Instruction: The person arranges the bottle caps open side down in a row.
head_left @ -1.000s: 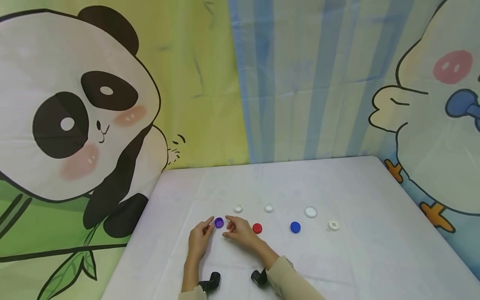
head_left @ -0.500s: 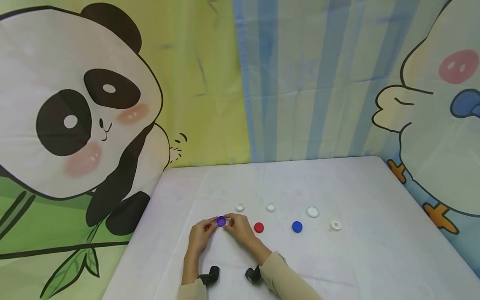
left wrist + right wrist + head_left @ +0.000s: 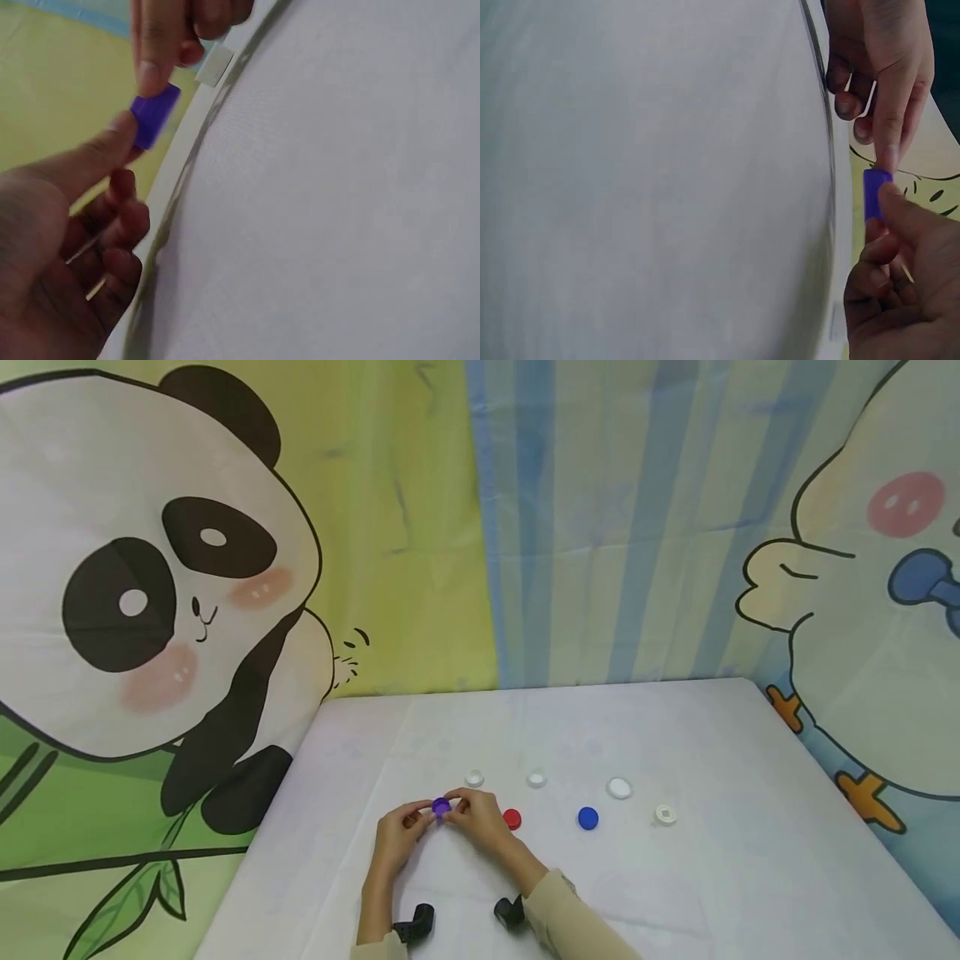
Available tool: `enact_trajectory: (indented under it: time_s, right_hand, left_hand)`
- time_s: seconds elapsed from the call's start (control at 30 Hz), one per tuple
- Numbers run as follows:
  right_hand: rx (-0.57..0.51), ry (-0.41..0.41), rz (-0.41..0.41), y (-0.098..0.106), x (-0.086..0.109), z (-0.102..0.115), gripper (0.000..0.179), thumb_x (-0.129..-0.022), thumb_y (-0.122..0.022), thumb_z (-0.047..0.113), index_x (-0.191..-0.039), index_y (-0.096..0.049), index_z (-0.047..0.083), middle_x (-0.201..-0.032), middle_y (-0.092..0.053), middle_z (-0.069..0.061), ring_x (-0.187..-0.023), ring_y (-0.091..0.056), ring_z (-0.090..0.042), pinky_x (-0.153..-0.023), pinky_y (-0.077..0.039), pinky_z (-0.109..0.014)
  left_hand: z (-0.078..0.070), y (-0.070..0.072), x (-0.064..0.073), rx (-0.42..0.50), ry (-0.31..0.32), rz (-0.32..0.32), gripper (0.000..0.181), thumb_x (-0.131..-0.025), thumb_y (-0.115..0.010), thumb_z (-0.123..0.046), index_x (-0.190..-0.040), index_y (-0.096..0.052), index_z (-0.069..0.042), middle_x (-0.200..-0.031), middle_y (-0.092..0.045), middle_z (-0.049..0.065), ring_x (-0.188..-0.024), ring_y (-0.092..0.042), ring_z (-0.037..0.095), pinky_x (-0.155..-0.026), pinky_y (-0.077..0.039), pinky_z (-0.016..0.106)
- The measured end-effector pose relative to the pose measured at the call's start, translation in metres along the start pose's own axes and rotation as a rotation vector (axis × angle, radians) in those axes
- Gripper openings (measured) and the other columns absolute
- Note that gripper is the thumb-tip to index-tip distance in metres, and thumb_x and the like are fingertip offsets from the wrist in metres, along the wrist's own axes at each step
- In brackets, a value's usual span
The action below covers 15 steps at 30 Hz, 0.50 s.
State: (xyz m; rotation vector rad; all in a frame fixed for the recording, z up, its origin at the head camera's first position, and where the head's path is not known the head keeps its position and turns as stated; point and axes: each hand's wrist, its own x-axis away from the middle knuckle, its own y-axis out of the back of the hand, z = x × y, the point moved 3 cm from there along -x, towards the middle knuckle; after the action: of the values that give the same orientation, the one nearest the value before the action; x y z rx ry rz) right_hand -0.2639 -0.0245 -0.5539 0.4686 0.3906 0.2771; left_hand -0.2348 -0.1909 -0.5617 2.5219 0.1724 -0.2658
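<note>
A small purple bottle cap point(image 3: 441, 807) is pinched between both hands on the left part of the table. My left hand point(image 3: 397, 842) has thumb and finger at its left side; the left wrist view shows the cap point(image 3: 155, 116) edge-on by the thumb. From the right, my right hand point(image 3: 480, 818) grips it between thumb and forefinger, and in the right wrist view the thumb covers part of the purple cap point(image 3: 874, 193). The cap's open side faces up toward the head camera, a little tilted. A red cap point(image 3: 512, 818) lies just beyond the right hand.
A blue cap point(image 3: 588, 817) and a white one with a square centre point(image 3: 665, 815) lie farther right. Behind them are more white caps, one of them large point(image 3: 619, 788). Printed curtains point(image 3: 405, 527) rise behind the white-covered table point(image 3: 750, 877).
The right hand has moved left from beside the purple cap and now grips it together with the left hand. The cap has tilted, showing more of its side. Other caps stay put.
</note>
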Motion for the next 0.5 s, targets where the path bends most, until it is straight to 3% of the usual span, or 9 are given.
enact_trajectory:
  time_s: [0.1, 0.23, 0.33, 0.5]
  right_hand:
    - [0.011, 0.053, -0.009, 0.011, 0.001, 0.010, 0.027, -0.076, -0.071, 0.018, -0.100, -0.066, 0.008, -0.062, -0.056, 0.003, -0.053, -0.044, 0.000, -0.046, -0.037, -0.015]
    - [0.042, 0.118, -0.047, 0.035, 0.004, 0.027, 0.028, -0.075, -0.071, 0.024, -0.100, -0.066, 0.012, -0.064, -0.054, 0.006, -0.054, -0.044, -0.003, -0.046, -0.036, -0.015]
    - [0.049, 0.151, -0.077, 0.056, 0.009, 0.039, 0.028, -0.075, -0.071, 0.026, -0.100, -0.066, 0.014, -0.066, -0.053, 0.008, -0.054, -0.042, -0.004, -0.046, -0.036, -0.017]
    - [0.055, 0.183, -0.132, 0.088, 0.023, 0.054, 0.027, -0.076, -0.071, 0.028, -0.101, -0.066, 0.018, -0.067, -0.050, 0.012, -0.053, -0.038, -0.002, -0.044, -0.033, -0.017]
  left_hand:
    - [-0.007, 0.001, 0.002, 0.086, -0.014, -0.021, 0.024, -0.076, -0.069, -0.029, -0.098, -0.069, -0.019, -0.067, -0.058, -0.003, -0.054, -0.051, 0.008, -0.046, -0.042, 0.022]
    - [-0.032, 0.002, 0.002, 0.178, -0.097, -0.071, 0.024, -0.076, -0.069, -0.024, -0.099, -0.069, -0.015, -0.068, -0.057, 0.000, -0.055, -0.053, 0.009, -0.047, -0.043, 0.021]
    - [-0.062, 0.003, 0.004, 0.231, -0.177, -0.092, 0.023, -0.076, -0.070, -0.013, -0.098, -0.068, -0.008, -0.067, -0.055, 0.005, -0.052, -0.051, 0.014, -0.045, -0.042, 0.022]
    - [-0.118, 0.007, 0.012, 0.226, -0.327, -0.097, 0.021, -0.076, -0.068, -0.003, -0.097, -0.066, 0.001, -0.063, -0.052, 0.012, -0.049, -0.047, 0.020, -0.044, -0.038, 0.020]
